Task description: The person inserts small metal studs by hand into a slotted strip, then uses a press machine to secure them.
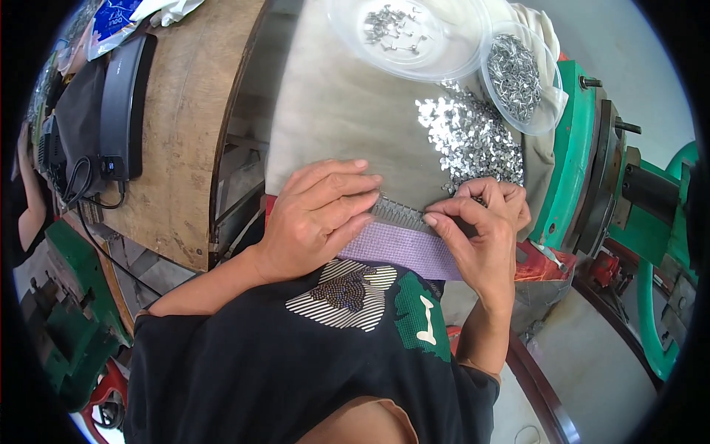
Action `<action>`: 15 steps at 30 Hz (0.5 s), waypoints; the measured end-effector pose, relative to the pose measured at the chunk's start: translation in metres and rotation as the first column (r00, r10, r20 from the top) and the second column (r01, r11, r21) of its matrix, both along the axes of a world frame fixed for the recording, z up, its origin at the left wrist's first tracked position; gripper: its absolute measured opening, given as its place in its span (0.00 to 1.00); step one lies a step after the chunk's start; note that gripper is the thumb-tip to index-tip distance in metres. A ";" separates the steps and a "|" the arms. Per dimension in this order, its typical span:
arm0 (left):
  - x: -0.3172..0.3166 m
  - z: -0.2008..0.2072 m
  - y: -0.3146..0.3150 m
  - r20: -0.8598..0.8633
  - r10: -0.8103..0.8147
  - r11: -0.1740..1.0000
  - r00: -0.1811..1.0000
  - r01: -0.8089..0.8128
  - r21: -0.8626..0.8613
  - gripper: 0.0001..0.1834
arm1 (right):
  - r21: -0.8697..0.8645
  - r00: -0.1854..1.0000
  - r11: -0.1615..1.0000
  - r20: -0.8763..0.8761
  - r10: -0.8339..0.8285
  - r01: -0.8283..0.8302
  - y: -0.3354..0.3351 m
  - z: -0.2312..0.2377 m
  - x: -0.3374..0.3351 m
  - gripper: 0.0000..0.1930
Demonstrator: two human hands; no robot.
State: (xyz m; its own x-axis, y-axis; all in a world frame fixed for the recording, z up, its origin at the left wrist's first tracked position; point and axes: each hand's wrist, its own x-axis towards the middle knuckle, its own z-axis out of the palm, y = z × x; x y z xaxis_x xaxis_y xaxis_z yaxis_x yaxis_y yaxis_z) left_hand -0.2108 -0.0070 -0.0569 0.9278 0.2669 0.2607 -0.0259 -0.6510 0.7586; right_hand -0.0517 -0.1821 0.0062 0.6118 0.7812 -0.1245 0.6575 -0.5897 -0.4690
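Note:
My left hand [314, 211] lies at the left end of a narrow metal strip [399, 212] with a row of small upright pieces along it. Its thumb and forefinger close on that end, while the other fingers stretch out above. My right hand [484, 226] pinches at the strip's right part; whatever lies between its thumb and forefinger is too small or hidden to name. Below the strip runs a lilac woven band [403, 248] at the near edge of the cloth-covered surface [340, 111]. A heap of small shiny metal pieces [473, 137] spreads just beyond my right hand.
Behind the heap stand a clear round tub [347, 37] with some metal pieces and a clear bowl [551, 111] full of them. Green machinery [566, 148] is at the right. On the wooden table [185, 111] at left lies a black device [126, 103] with a cable. Another person's arm [29, 192] shows far left.

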 end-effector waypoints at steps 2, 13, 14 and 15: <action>0.001 0.000 0.000 0.025 0.006 1.000 1.000 -0.006 0.030 0.14 | 0.008 1.000 1.000 -0.004 -0.012 0.012 -0.004 -0.003 0.001 0.08; 0.002 0.000 0.000 0.034 0.003 1.000 0.999 -0.004 0.028 0.14 | -0.004 1.000 1.000 0.008 -0.019 0.019 -0.010 -0.001 0.004 0.07; 0.002 0.000 0.000 0.036 0.005 1.000 0.999 -0.006 0.025 0.13 | -0.011 0.999 1.000 0.031 -0.011 0.011 -0.013 -0.001 0.005 0.08; 0.002 0.000 0.000 0.038 0.003 1.000 0.999 -0.004 0.024 0.13 | -0.019 0.999 1.000 0.055 -0.003 0.004 -0.015 -0.001 0.006 0.10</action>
